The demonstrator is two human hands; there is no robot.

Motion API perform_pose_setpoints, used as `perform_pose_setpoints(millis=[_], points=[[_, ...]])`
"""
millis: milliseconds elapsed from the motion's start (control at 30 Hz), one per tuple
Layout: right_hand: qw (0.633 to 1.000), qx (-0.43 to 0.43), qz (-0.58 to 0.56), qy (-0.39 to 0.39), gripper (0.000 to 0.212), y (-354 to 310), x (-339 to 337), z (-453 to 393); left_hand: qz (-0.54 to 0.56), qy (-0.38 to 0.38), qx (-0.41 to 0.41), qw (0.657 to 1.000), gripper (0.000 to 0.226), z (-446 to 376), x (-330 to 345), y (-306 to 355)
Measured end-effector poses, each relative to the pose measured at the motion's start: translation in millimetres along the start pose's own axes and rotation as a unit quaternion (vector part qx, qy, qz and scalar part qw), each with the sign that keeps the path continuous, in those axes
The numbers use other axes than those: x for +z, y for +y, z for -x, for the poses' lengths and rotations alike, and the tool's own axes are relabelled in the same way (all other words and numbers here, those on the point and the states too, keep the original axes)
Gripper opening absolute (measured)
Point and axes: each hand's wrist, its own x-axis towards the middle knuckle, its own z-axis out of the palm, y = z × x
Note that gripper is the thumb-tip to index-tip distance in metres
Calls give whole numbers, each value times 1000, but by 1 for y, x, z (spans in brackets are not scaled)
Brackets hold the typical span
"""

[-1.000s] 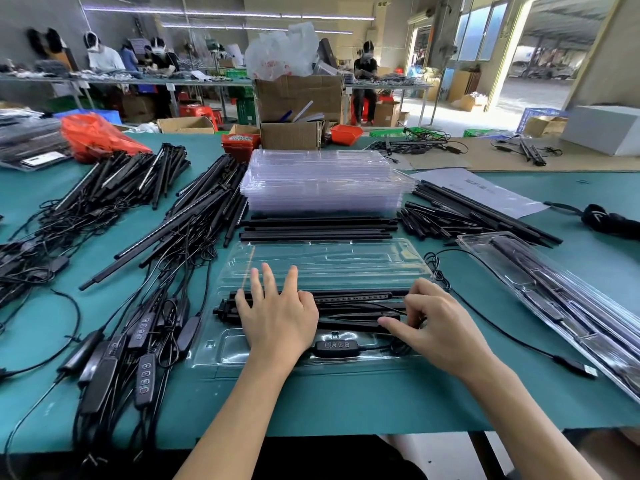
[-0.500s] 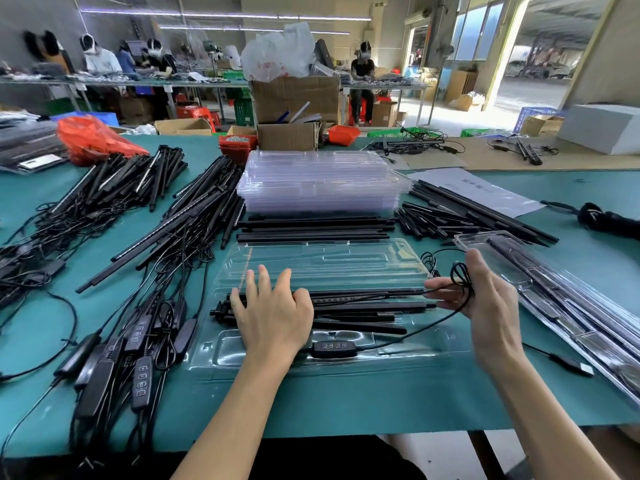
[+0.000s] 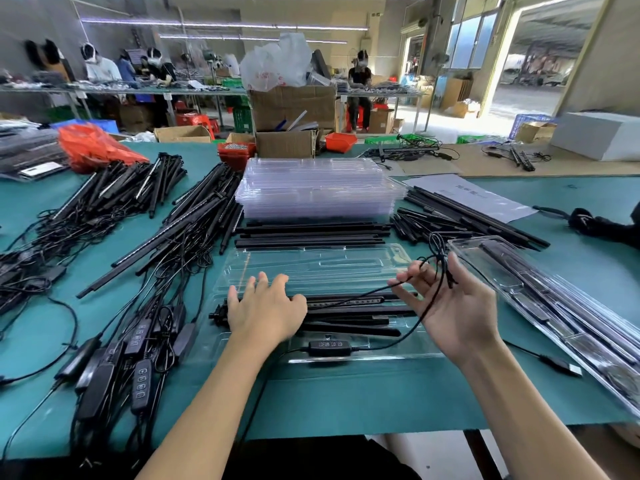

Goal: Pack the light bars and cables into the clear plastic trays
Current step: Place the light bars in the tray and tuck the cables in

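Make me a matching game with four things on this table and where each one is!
Things:
1. stack of empty clear trays
2. orange plastic bag
3. inline controller
4. black cable

Places:
A. far left part of the table
B. looped over the right hand
C. front pocket of the open tray
D. middle of the table, behind the open tray

Pairs: 1-D, 2-A, 3-C, 4-B

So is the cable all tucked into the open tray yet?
No. The cable loops up over the right hand, outside the tray; its USB plug lies on the table beyond.
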Motion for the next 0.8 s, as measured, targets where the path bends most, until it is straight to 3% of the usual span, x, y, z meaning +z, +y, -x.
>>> perform_pose_setpoints(millis=[100,300,400,500,633,800], points=[[998,-18,38,41,29,3,1,-4,-10,12,15,1000,61,-2,-3,-6],[994,-41,86,47,32,13,-9,-6,-13,70,45,996,62,5,14,-15],[983,-55,169,39,41,13,-16,-7,-11,78,44,996,62,6,16,-14],[953,-71,295,-10,42,15,-20,-2,8,77,43,996,60,5,17,-14],[900,-68,425,-66,20,16,-17,3,36,80,45,995,59,6,18,-15],[816,-43,565,-115,29,9,-23,1,42,82,47,995,59,7,19,-15]])
